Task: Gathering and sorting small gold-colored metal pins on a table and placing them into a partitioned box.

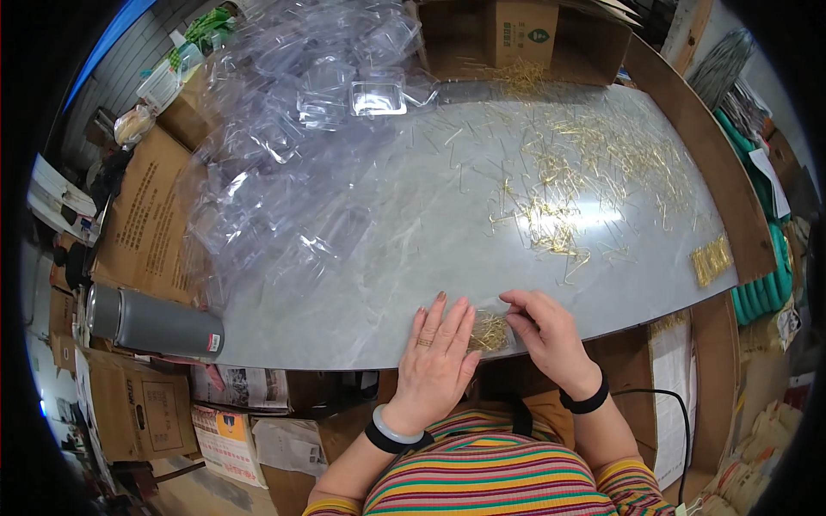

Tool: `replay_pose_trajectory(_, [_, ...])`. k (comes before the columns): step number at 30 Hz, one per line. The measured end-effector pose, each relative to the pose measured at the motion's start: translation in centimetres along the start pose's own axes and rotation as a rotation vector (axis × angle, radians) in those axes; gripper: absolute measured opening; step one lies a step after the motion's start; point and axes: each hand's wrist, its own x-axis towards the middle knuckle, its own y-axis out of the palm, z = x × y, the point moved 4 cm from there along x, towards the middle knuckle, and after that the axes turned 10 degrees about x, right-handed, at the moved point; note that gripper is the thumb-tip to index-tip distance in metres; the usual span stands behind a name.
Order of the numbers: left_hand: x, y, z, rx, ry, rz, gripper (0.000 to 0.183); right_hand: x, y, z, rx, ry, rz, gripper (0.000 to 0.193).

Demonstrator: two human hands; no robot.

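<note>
Near the front edge of the grey table, a small clear plastic box (490, 332) holds a bunch of thin gold-coloured metal hooks. My left hand (436, 354) lies against its left side, fingers stretched out and a ring on one of them. At the box's right side is my right hand (544, 331), its thumb and fingers bent together in a pinch. What the pinch holds, if anything, is too small to tell. Many loose gold hooks (551, 215) lie scattered over the right half of the table. A filled clear box of hooks (711, 261) sits by the right edge.
Empty clear plastic boxes (284, 163) are heaped over the table's left and back. A grey bottle (155, 320) lies on its side at the front left. An open cardboard box (594, 43) stands at the back, and a cardboard wall (718, 146) borders the right side.
</note>
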Motion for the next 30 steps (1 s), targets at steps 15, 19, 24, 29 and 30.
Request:
replay_pose_trajectory(15, [-0.1, 0.2, 0.2, -0.117, -0.02, -0.029, 0.05, 0.0, 1.5, 1.1, -0.005, -0.03, -0.079, 0.024])
replay_pose_trajectory(19, [-0.2, 0.3, 0.2, -0.105, -0.033, -0.038, 0.051, -1.8, 1.4, 2.4, -0.09, -0.12, -0.188, 0.03])
replay_pose_trajectory(24, [-0.3, 0.2, -0.2, -0.044, -0.01, -0.117, 0.051, -2.6, 2.2, 0.9, -0.198, -0.125, -0.255, 0.036])
replay_pose_trajectory(29, [-0.4, 0.4, -0.1, -0.077, 0.009, -0.112, 0.05, -3.3, 3.0, 0.9, -0.325, -0.2, -0.158, 0.042])
replay_pose_trajectory(30, [-0.6, 0.6, 0.0, -0.109, -0.004, -0.121, 0.05, -3.4, 3.2, 1.2, -0.359, -0.206, -0.125, 0.045])
